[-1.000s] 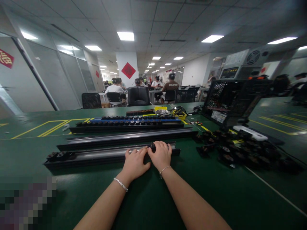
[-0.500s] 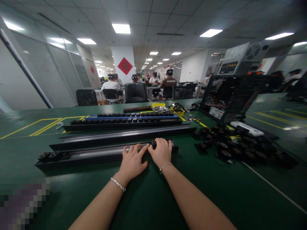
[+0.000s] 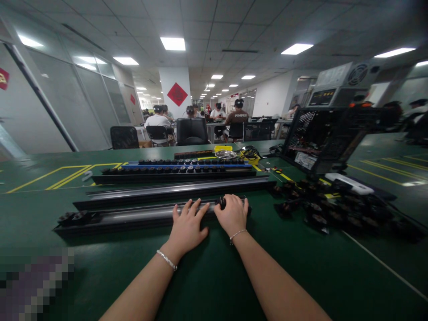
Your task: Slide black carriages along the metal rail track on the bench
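A long black channel rail (image 3: 130, 216) with a shiny grey inner floor lies nearest me on the green table. My left hand (image 3: 187, 228) rests on it near the middle, fingers spread and holding nothing. Toward the rail's right end, my right hand (image 3: 233, 216) has its fingers curled round a small black round part (image 3: 222, 203); the hand hides much of that part. Small black parts (image 3: 73, 217) sit in the rail's left end. Behind it lies a second rail (image 3: 174, 189), its channel bare. Farther back is a rail (image 3: 147, 170) lined with several black parts.
Loose black parts (image 3: 347, 207) are heaped at the right. Behind them stands an open computer case (image 3: 321, 142) with a power supply (image 3: 341, 80) on top. A clear dish (image 3: 225, 154) and cables (image 3: 249, 151) lie at the back. People sit at farther tables.
My right hand has shifted slightly right along the rail with the small part, widening the gap from my left hand. The left hand's fingers have spread. The camera view has turned slightly left.
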`<state>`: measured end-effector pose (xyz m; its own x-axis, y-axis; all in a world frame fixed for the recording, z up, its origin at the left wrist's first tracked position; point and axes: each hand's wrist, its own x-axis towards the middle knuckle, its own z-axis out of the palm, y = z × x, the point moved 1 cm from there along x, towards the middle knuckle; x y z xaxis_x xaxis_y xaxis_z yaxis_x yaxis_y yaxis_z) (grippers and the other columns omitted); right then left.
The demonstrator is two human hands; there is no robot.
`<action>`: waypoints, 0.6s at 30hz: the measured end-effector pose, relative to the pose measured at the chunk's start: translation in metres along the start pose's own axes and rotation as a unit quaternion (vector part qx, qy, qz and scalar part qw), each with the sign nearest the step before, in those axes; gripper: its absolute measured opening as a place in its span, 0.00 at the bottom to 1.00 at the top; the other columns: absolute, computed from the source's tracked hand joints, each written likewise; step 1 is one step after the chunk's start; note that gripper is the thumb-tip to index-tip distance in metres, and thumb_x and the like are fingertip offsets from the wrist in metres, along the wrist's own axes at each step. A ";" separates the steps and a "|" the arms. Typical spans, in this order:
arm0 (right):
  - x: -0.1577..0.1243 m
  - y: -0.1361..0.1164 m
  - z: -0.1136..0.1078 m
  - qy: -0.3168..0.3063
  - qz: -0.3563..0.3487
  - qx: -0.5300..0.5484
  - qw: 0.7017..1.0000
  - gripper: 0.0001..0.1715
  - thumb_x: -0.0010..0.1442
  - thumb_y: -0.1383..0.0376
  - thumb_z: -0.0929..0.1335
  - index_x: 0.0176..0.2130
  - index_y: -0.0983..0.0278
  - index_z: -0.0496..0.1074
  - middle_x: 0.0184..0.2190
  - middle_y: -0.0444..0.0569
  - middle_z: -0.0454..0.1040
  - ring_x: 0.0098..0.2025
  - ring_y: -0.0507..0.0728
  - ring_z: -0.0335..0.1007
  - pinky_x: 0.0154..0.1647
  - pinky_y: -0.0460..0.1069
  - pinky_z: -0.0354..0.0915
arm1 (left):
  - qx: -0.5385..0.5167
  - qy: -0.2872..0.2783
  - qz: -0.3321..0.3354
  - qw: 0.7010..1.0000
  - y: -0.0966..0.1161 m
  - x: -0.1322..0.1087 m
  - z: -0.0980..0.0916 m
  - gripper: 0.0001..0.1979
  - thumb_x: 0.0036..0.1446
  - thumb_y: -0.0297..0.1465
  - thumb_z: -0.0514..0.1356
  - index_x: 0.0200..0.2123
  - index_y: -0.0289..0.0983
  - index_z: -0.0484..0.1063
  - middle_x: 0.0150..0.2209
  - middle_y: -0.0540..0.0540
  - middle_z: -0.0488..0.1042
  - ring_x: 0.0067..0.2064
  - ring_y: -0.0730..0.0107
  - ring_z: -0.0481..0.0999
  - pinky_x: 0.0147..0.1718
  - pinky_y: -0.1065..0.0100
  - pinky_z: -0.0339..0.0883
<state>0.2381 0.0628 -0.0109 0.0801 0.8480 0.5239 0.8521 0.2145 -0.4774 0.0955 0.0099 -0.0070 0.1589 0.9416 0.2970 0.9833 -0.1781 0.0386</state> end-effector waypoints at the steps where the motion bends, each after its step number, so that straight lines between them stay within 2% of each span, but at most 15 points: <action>1: 0.000 0.000 0.000 -0.001 -0.003 0.001 1.000 0.13 0.53 0.61 0.63 0.37 0.63 0.70 0.41 0.52 0.75 0.52 0.61 0.61 0.61 0.62 0.35 | 0.000 -0.001 -0.001 1.000 0.000 0.000 0.000 0.33 0.49 0.39 0.58 0.60 0.52 0.54 0.63 0.46 0.55 0.63 0.47 0.50 0.57 0.37 0.35; 5: 0.000 0.001 -0.001 0.002 -0.009 0.009 1.000 0.15 0.54 0.59 0.63 0.40 0.62 0.71 0.42 0.51 0.74 0.52 0.61 0.60 0.60 0.63 0.35 | -0.002 0.001 0.000 1.000 -0.001 0.000 0.001 0.33 0.49 0.39 0.57 0.60 0.52 0.54 0.63 0.46 0.56 0.63 0.48 0.51 0.57 0.36 0.34; 12: 0.001 0.003 0.000 0.007 0.004 0.005 1.000 0.14 0.53 0.61 0.64 0.39 0.61 0.71 0.43 0.50 0.74 0.52 0.62 0.60 0.60 0.65 0.35 | -0.008 0.019 0.008 1.000 -0.002 0.000 0.003 0.32 0.50 0.40 0.57 0.59 0.53 0.54 0.63 0.46 0.56 0.63 0.48 0.51 0.56 0.35 0.34; 18: 0.003 0.004 -0.001 0.007 0.019 0.003 1.000 0.17 0.52 0.62 0.63 0.42 0.62 0.71 0.45 0.51 0.73 0.53 0.63 0.59 0.60 0.65 0.35 | -0.011 0.013 0.002 1.000 0.000 -0.001 0.001 0.31 0.50 0.39 0.56 0.59 0.53 0.55 0.63 0.46 0.56 0.63 0.49 0.50 0.57 0.35 0.33</action>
<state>0.2424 0.0657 -0.0108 0.1187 0.8488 0.5153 0.8451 0.1861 -0.5011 0.0951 0.0095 -0.0082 0.1595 0.9331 0.3222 0.9804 -0.1880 0.0591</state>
